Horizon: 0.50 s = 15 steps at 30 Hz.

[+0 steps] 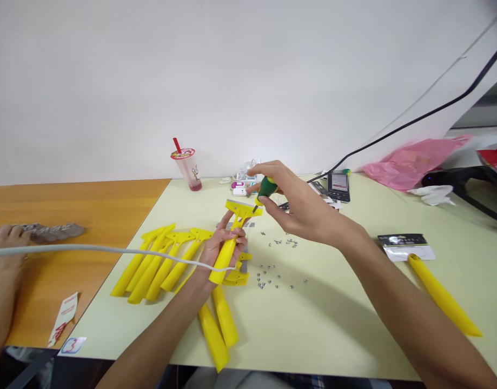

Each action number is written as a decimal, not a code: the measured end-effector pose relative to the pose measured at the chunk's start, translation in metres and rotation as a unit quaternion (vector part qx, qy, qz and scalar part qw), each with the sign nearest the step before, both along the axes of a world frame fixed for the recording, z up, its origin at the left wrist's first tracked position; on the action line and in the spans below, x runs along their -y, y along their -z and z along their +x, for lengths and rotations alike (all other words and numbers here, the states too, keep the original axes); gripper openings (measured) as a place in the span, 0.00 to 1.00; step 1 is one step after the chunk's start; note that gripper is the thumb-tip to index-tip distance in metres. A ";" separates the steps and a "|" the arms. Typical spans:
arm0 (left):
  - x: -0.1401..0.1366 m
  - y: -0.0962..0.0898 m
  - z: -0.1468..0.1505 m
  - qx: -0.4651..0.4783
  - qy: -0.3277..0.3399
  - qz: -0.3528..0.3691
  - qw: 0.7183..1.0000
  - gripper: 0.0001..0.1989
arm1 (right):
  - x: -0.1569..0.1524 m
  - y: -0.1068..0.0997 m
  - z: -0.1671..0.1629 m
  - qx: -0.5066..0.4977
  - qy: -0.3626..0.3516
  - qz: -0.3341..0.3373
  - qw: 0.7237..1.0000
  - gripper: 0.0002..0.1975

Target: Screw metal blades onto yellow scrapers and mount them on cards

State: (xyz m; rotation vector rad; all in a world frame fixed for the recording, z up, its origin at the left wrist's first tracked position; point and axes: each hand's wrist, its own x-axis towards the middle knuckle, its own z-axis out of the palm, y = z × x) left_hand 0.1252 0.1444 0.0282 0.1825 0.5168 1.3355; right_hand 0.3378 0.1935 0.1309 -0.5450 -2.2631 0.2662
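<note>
My left hand is closed around the handle of a yellow scraper, held tilted above the table with its wide head up. In my right hand is a screwdriver with a green and yellow handle. Its tip meets the right side of the scraper's head, where a screw seems to sit. Several yellow scraper handles lie in a row left of my left hand. Below it are more yellow handles and yellow head pieces. Small screws and nuts are scattered to the right.
A cup with a red straw stands near the wall. A grey cable crosses in front of my left wrist. At right lie a plastic packet, another yellow handle and a pink bag. Another person's hand rests at far left.
</note>
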 end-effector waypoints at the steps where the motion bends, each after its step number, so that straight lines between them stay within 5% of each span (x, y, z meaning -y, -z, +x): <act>1: 0.000 0.000 0.000 -0.001 0.002 0.003 1.000 0.36 | 0.000 0.000 0.000 -0.006 0.007 0.005 1.000 0.21; 15: 0.002 -0.001 -0.001 0.006 0.015 0.021 1.000 0.36 | -0.004 -0.001 0.005 -0.014 0.019 0.030 0.999 0.21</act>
